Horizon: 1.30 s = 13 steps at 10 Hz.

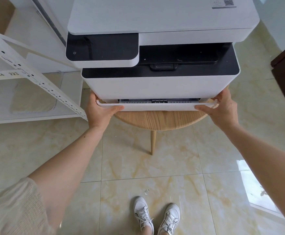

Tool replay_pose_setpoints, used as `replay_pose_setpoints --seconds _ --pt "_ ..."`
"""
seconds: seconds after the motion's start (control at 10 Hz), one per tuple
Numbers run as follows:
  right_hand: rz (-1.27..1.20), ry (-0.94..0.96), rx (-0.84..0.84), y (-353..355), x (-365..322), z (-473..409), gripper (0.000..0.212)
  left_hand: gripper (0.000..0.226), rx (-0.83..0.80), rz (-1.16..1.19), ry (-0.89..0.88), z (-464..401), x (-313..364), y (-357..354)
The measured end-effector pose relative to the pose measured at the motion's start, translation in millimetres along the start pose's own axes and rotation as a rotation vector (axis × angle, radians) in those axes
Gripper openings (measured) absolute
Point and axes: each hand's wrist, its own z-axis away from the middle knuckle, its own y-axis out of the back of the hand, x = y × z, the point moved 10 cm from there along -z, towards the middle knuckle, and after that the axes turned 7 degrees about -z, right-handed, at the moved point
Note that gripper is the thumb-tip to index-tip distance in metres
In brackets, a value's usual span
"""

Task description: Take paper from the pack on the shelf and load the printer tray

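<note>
At the bottom front of the printer (160, 85) on the round wooden tabletop (160, 120), the left hand (101, 111) and right hand (223, 107) hold the two ends of the paper tray (158, 107), which looks light, stiff, smooth plastic, best held at both ends.

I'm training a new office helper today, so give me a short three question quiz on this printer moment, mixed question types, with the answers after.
1. True or false: both hands grip the printer tray.
2. Multiple choice: the printer stands on A) the floor, B) a round wooden table, C) the white shelf.
3. Short answer: is any paper visible in either hand?

Key
1. True: the left hand holds the tray's left end, the right hand its right end; the tray is only slightly open.
2. B, the round wooden table.
3. No.
</note>
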Motion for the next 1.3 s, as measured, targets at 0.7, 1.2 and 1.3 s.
replay_pose_setpoints --seconds 0.7,1.2,1.3 --pt "-0.017 -0.071 0.165 2 -3 -5 0.079 0.083 0.121 -0.042 0.084 5 14 1" --pt "0.008 -0.059 0.051 5 -8 -1 0.062 0.057 -0.012 -0.164 0.020 -5 2 4" --pt "0.055 -0.116 0.073 17 -4 5 0.058 0.077 -0.027 -0.161 0.076 2 -2 9"
